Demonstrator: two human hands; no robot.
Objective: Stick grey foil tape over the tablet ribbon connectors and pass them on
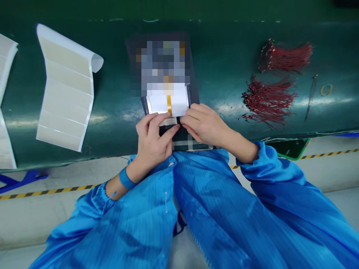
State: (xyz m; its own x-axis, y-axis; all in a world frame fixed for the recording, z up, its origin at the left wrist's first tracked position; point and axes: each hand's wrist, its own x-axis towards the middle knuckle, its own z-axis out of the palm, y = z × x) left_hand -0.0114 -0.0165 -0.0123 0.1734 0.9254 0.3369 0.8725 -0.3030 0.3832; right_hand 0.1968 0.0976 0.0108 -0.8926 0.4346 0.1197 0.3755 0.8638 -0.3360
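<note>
- Head view: bent over a dark device (178,101) with white panels (156,104), lying on a green table (221,45) near its front edge, straight ahead of the body.
- Engaged, by the look of it, in a fine fingertip step at the device's near end.
- Resting left hand (155,138) there, with index finger at the foot of a yellow strip (169,104) and thumb spread apart from it.
- Holding right hand (206,125) at the near right corner, with thumb and fingertips bunched together; cannot tell if pinching anything.
- Calling next, in all likelihood, for a steady left hand and light, exact pressure from the right.
- Pointing lengthwise away from the body, with long axis running near to far and far end leaning slightly left; blurred at that end, hence impossible to tell top from bottom.
- Flanked, well apart, by a label sheet (66,93) at left and red wires (269,95) at right.
</note>
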